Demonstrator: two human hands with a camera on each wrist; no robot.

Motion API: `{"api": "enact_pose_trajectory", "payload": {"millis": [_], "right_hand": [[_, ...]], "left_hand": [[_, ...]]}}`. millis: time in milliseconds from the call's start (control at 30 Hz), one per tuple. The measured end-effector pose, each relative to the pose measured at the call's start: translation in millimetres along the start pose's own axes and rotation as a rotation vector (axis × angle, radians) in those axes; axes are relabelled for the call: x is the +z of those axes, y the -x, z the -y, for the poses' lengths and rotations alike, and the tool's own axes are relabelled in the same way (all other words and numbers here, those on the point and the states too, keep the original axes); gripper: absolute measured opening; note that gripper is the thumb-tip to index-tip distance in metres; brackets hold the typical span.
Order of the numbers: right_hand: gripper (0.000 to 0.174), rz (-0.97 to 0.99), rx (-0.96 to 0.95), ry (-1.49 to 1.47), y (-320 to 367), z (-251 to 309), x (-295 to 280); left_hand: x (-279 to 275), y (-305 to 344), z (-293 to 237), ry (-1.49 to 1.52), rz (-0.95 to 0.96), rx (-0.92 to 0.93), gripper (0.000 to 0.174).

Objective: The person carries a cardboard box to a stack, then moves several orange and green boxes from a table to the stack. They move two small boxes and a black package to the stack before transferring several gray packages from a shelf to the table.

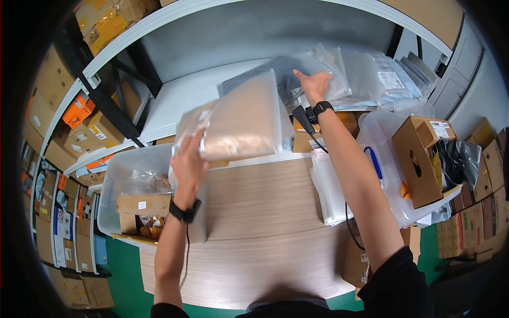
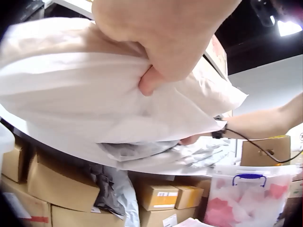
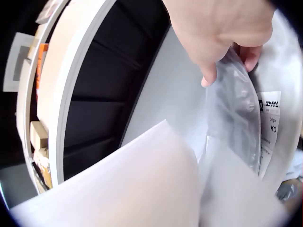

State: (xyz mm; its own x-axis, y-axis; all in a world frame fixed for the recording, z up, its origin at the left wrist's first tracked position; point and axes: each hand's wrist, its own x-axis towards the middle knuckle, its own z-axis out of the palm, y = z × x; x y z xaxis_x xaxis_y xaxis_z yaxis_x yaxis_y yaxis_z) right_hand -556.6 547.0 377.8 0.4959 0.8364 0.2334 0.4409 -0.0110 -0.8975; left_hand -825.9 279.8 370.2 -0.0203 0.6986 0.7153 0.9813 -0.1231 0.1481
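My left hand (image 1: 188,168) grips the near edge of a frosted plastic bag with beige contents (image 1: 244,124), lifted over the front of the white shelf (image 1: 183,95). In the left wrist view the thumb presses on the bag's pale face. On the shelf, my right hand (image 1: 315,86) reaches in among flat plastic bags. Its thumb and fingers pinch the top of a grey plastic bag (image 3: 232,101), as the right wrist view shows. Right beside that bag is a DHL label (image 3: 270,127) on another package. The beige bag hides part of the shelf's left side.
More bagged packages (image 1: 389,79) line the shelf's right side. A clear bin (image 1: 114,201) with boxes stands left of the wooden table (image 1: 254,212), and a stack of clear sleeves (image 1: 331,191) lies on its right. Another clear bin (image 1: 389,196) holds an open carton (image 1: 419,164).
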Motion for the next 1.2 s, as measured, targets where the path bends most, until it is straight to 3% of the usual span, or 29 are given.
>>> {"api": "enact_pose_trajectory", "payload": {"millis": [67, 133, 167, 200, 267, 367, 400, 433, 500, 567, 667, 733, 767, 833, 867, 900, 967, 1133, 1200], "right_hand": [[0.074, 0.050, 0.051, -0.081, -15, -16, 16], [0.051, 0.440, 0.020, -0.238, -32, -31, 19], [0.032, 0.421, 0.000, -0.343, -25, -35, 15], [0.032, 0.434, 0.003, -0.338, -11, -35, 7], [0.034, 0.438, -0.243, -0.431, 10, -35, -22], [0.049, 0.603, -0.238, -0.314, 59, -23, -96], [0.046, 0.601, -0.313, -0.325, 79, -16, -124], [0.040, 0.672, -0.374, -0.447, 86, -29, -140], [0.040, 0.738, -0.229, -0.403, 150, -12, -197], [0.042, 0.720, -0.384, -0.262, 201, -17, -233], [0.035, 0.822, -0.567, -0.036, 280, -41, -249], [0.021, 0.890, -0.608, 0.042, 329, -77, -239], [0.019, 0.935, -0.573, 0.020, 353, -105, -229], [0.026, 0.954, -0.755, 0.260, 385, -195, -192], [0.026, 1.010, -0.661, 0.264, 418, -205, -192], [0.023, 1.095, -0.461, 0.230, 454, -177, -205], [0.021, 1.206, -0.288, -0.060, 501, -177, -214], [0.025, 1.449, -0.193, 0.005, 565, -198, -241], [0.026, 1.542, -0.205, 0.041, 576, -207, -258]], "left_hand": [[-25, 29, -19, 0.070, 0.045, -0.071, 0.064], [-40, 66, -35, 0.144, 0.129, -0.165, 0.062], [-46, 88, -43, 0.184, 0.132, -0.195, 0.060], [-52, 112, -46, 0.223, 0.135, -0.225, 0.058], [-53, 172, -47, 0.246, 0.209, -0.301, 0.056], [-57, 278, -45, 0.231, 0.408, -0.484, 0.050], [-62, 313, -44, 0.222, 0.527, -0.547, 0.047], [-71, 342, -43, 0.205, 0.528, -0.589, 0.047], [-98, 396, -46, 0.179, 0.660, -0.563, 0.043], [-123, 432, -41, 0.152, 0.736, -0.571, 0.042], [-159, 463, -32, 0.139, 0.826, -0.558, 0.040], [-178, 479, -23, 0.143, 0.849, -0.545, 0.040], [-182, 485, -21, 0.158, 0.826, -0.515, 0.040], [-193, 495, -19, 0.174, 0.802, -0.492, 0.040], [-200, 498, -20, 0.189, 0.811, -0.460, 0.039], [-206, 502, -21, 0.204, 0.820, -0.428, 0.038], [-215, 513, -29, 0.204, 0.835, -0.417, 0.038], [-242, 560, -76, 0.103, 0.884, -0.504, 0.037], [-257, 583, -95, 0.091, 0.777, -0.580, 0.040]]}}
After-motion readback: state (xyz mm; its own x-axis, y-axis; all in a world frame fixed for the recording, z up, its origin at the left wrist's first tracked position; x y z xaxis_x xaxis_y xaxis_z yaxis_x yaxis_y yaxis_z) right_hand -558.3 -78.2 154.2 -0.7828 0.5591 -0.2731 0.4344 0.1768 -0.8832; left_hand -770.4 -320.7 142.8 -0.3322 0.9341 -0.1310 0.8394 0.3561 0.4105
